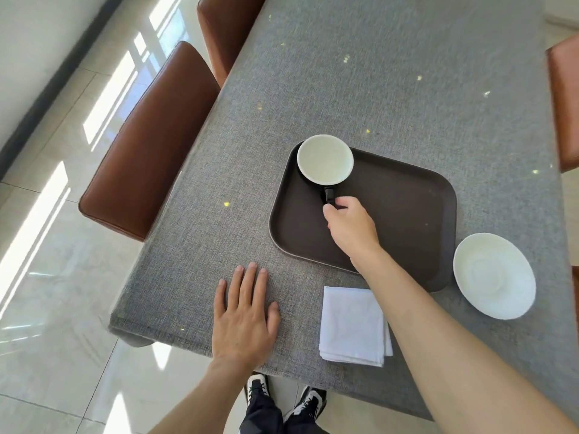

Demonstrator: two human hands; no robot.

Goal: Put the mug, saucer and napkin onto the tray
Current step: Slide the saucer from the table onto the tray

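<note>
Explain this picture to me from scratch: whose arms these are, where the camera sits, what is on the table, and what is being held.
There is no machine here: a person wears one camera on the head, looking down at their own bare arms. The right hand pinches the handle of a mug, dark outside and white inside, standing in the far-left corner of a dark brown tray. The left hand lies flat and empty on the grey tablecloth. A folded white napkin and a white saucer lie on the cloth beside the tray, not yet on it. Brown chairs stand alongside.

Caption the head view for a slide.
Right hand at the mug handle on the tray; saucer, napkin await.
</note>
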